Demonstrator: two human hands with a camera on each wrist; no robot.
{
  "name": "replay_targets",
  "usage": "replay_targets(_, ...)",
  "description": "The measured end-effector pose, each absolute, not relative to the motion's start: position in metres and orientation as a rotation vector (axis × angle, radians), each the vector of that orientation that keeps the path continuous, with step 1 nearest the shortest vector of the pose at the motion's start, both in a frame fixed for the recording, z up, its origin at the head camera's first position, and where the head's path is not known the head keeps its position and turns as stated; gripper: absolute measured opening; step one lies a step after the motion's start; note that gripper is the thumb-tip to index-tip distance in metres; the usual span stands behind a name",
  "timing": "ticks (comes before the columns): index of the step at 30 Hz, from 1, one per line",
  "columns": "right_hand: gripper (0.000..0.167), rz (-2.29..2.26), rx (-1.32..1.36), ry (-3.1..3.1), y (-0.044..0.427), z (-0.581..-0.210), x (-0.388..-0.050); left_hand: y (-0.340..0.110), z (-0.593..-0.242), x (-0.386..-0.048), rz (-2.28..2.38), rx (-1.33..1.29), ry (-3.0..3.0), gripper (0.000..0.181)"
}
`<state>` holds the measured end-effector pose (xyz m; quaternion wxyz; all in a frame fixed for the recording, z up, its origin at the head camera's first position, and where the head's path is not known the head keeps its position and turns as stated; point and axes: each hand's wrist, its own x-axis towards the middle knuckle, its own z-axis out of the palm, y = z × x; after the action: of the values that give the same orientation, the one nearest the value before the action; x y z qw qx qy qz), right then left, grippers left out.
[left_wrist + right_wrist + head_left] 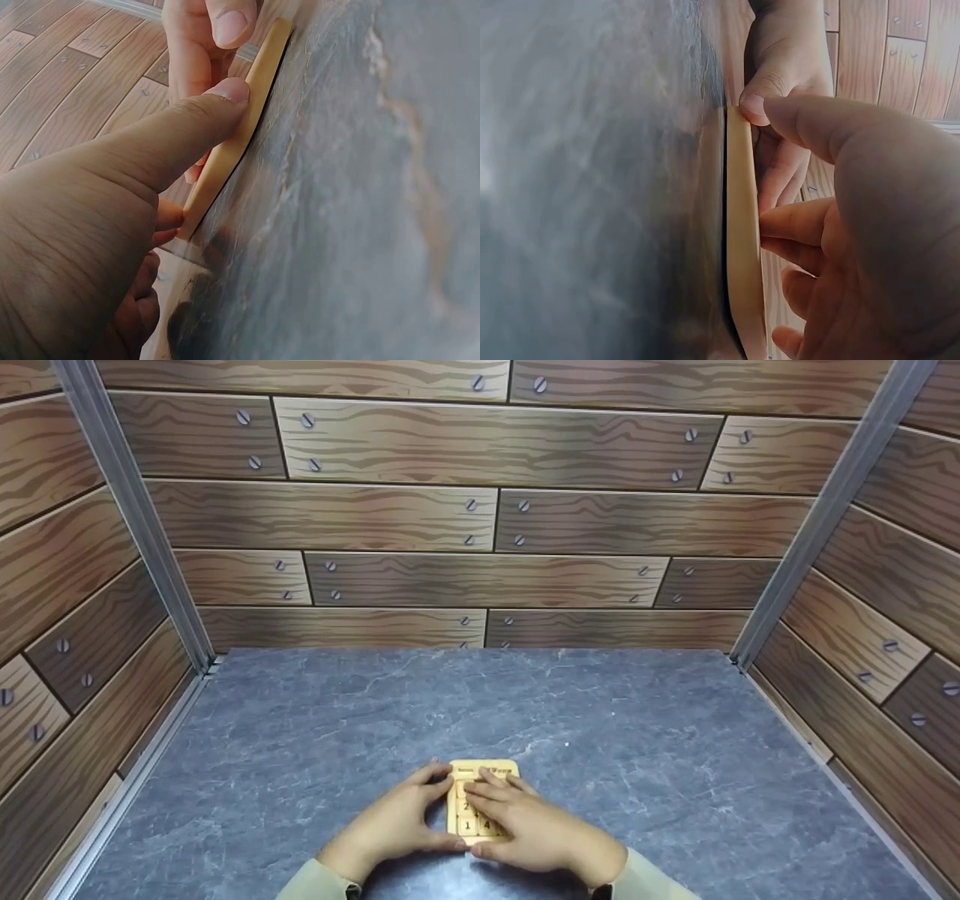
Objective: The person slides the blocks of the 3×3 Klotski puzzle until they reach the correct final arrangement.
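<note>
One wooden number puzzle [471, 819] sat mid-width, well off the marbled surface's [300, 720] back edge. Two hands on it: left hand [401, 814] gripped its left side; right hand [529, 826], fingers extended, blocked all but three tile numbers.

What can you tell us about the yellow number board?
The yellow number board is a thin, round-cornered slab, perhaps wood, with square number tiles; 1 and 4 show, 2 partly. Marks near its far edge are too small to read. It lies flat on the marbled table. The left hand grips its left side; the right hand rests fingers across the tiles.
</note>
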<state>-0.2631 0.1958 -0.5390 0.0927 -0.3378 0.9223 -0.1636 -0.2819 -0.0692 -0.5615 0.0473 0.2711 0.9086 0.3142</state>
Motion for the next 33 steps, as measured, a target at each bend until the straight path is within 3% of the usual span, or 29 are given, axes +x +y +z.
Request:
replay_targets(9, 0.084, -0.475, -0.889, 2.805, 0.201, -0.527, -0.261, -0.067, -0.56, -0.279, 0.974, 0.785, 2.749, 0.112)
replay_targets(19, 0.07, -0.269, -0.828, 2.757, 0.227, -0.5, -0.266, -0.067, -0.558, -0.28, 0.969, 0.73, 2.693, 0.111)
replay_targets(25, 0.072, -0.271, -0.881, 2.757, 0.226, -0.501, -0.267, -0.067, -0.558, -0.281, 0.961, 0.734, 2.697, 0.111)
replay_targets(33, 0.088, -0.329, -0.907, 2.72, 0.217, -0.514, -0.266, -0.069, -0.559, -0.278, 0.974, 0.765, 2.734, 0.112)
